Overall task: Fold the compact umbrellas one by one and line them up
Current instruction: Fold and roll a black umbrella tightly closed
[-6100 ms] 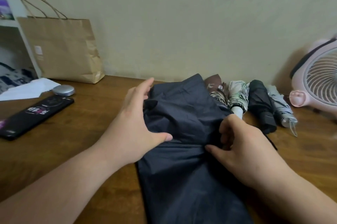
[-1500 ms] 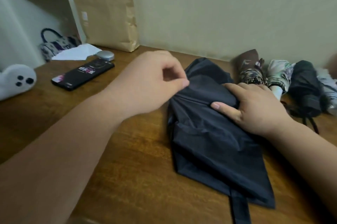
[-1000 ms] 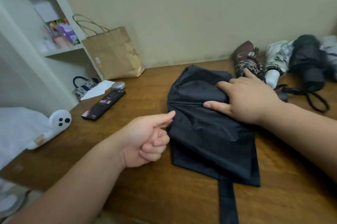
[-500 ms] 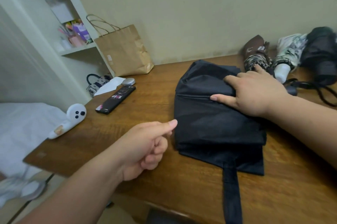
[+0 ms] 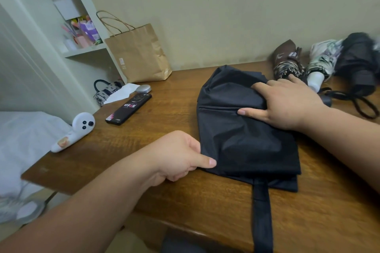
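Left hand (image 5: 176, 156) has come across since half a second ago: then it hung clear of the cloth with thumb out, now it pinches the near-left edge of the dark umbrella (image 5: 246, 139), thumb on top, fingers curled beneath. Right hand (image 5: 287, 104) unchanged, fingers spread and pressing flat on the far part of the canopy.

Dark umbrella: navy-black fabric, matte, folded into a rough flat packet with creases across it. It lies mid-table on the wooden table (image 5: 144, 139). A flat closure strap (image 5: 262, 215) of the same cloth trails from its near edge toward the table's front.

Behind the right hand, against the wall, three rolled umbrellas side by side: brown umbrella (image 5: 286, 61), white patterned umbrella (image 5: 322, 59), black umbrella (image 5: 359, 61).

Writing: pale marks on the brown one, too small to read. Small white label on the paper bag (image 5: 137, 55), illegible. Red-and-white characters on the phone (image 5: 128, 111), not readable.
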Tool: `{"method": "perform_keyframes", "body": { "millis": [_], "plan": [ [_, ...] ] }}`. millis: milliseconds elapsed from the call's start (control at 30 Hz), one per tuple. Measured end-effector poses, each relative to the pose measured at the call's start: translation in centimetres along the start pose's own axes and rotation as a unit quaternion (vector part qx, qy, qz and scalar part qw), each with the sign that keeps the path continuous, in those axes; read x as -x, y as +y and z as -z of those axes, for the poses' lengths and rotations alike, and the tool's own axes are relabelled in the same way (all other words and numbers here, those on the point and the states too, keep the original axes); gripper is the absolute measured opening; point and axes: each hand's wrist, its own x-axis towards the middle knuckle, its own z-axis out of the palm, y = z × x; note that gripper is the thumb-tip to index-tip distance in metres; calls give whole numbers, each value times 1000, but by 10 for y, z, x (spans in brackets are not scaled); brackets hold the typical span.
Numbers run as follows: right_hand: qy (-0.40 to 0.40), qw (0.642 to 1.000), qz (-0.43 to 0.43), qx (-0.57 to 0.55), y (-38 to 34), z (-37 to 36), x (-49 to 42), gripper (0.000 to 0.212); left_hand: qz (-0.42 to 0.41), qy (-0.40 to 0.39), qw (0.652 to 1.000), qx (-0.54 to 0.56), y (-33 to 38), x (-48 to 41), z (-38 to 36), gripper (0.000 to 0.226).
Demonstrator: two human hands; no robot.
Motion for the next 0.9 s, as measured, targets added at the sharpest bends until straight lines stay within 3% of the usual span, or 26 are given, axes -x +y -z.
{"method": "perform_keyframes", "body": {
  "millis": [67,267,467,667,700,767,833,900],
  "plan": [
    [-1,1000,1,-4,1,0,0,98,-1,14,999,-40,-1,-1,7,41],
    [-4,1000,6,-10,2,0,-2,98,2,25,991,-131,4,6,7,37],
    [-7,1000,5,-13,2,0,-2,97,-44,169,972,-160,6,4,-5,38],
    [-17,1000,-1,-16,2,2,-1,98,-26,147,954,-258,15,7,0,27],
    [-19,1000,-2,-17,2,2,-2,98,-63,191,939,-278,15,7,-1,30],
    [-22,1000,-2,-16,2,3,-2,98,-210,289,872,-333,17,2,-1,35],
    [-19,1000,-1,-12,1,3,-1,97,-320,278,815,-395,27,-15,1,53],
    [-19,1000,0,-7,0,5,0,98,-340,215,784,-472,39,-40,5,70]
  ]
}}
